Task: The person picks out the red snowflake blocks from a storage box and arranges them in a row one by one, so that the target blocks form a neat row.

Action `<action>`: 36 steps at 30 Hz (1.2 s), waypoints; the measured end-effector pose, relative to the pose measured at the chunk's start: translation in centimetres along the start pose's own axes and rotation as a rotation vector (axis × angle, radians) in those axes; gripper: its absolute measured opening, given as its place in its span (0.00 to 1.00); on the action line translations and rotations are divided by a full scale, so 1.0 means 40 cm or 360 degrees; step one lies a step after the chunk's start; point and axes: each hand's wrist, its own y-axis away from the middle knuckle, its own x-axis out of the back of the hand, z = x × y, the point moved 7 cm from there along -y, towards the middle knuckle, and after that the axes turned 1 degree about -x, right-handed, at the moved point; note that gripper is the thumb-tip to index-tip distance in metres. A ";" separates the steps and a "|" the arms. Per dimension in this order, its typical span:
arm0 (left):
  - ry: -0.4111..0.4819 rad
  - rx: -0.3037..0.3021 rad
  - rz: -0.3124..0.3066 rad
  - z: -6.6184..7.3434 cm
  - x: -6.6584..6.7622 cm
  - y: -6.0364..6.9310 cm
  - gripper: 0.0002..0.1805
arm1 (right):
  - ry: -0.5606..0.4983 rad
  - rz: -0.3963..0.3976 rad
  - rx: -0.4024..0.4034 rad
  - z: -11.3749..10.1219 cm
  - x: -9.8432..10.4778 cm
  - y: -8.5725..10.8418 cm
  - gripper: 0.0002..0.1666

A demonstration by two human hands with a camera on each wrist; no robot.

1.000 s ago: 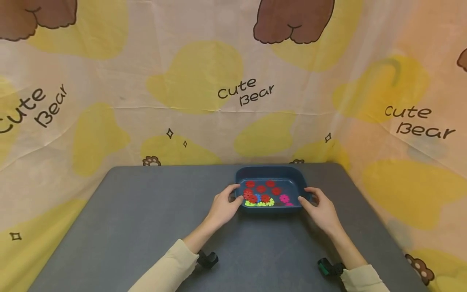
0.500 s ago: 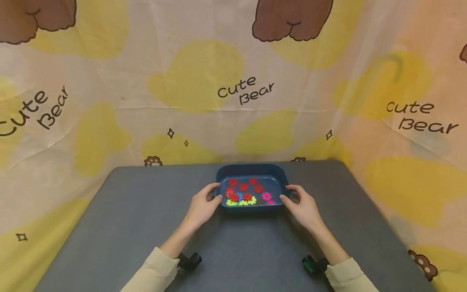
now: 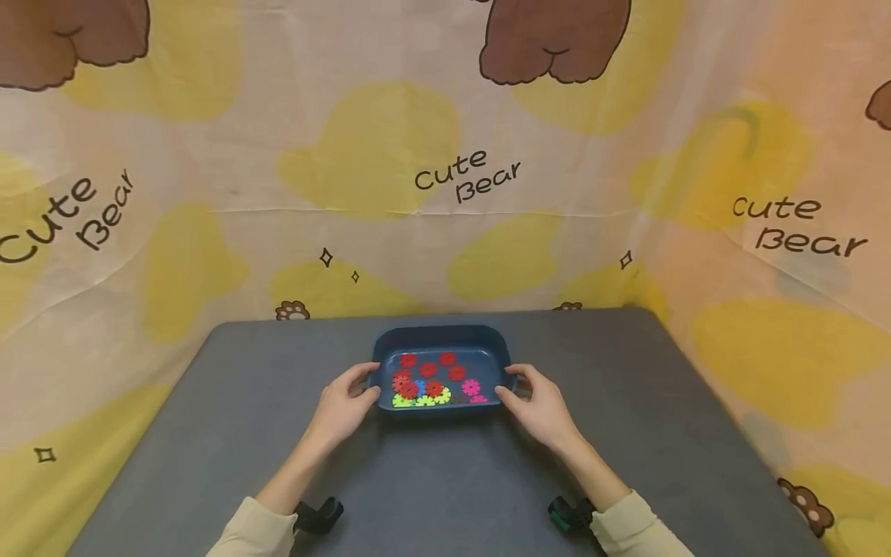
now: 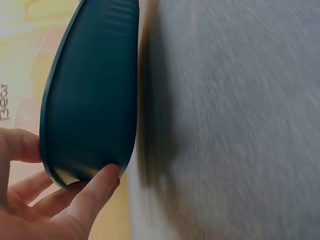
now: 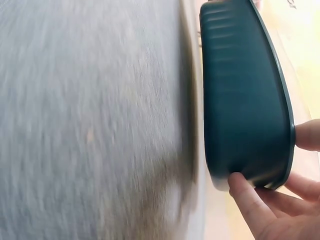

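Observation:
A dark blue plastic bin (image 3: 442,338) is held between my two hands near the far side of the table. Several flower-shaped plastic discs lie inside: red ones (image 3: 448,358), yellow-green ones (image 3: 402,401), pink ones (image 3: 471,387) and a bit of blue (image 3: 421,388). My left hand (image 3: 341,406) grips the bin's left end, thumb toward the front and fingers around the side. At the right end, my right hand (image 3: 543,410) grips it likewise. Both wrist views show the bin's outer wall (image 4: 92,95) with a shadow beside it on the tabletop; it appears slightly raised.
The grey table (image 3: 445,487) extends toward me and to both sides of the bin. Behind and beside it hangs a patterned cloth (image 3: 390,147) with bears and lettering. A black device (image 3: 320,516) sits at my left wrist, another (image 3: 571,513) at my right.
Both hands have carried the bin leftward across the far part of the table, from right of centre to about the middle. The grip looks the same, and the discs stay inside.

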 end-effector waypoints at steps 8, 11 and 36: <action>0.0006 0.0042 0.0008 -0.032 0.039 0.011 0.24 | 0.0003 -0.0015 0.0033 -0.031 -0.040 0.004 0.27; 0.0030 0.0085 0.0014 -0.049 0.055 0.018 0.24 | 0.0013 -0.0036 0.0021 -0.040 -0.059 0.004 0.26; 0.0037 0.0185 0.0051 -0.129 0.159 0.067 0.24 | -0.0008 -0.0357 0.0073 -0.101 -0.152 -0.011 0.28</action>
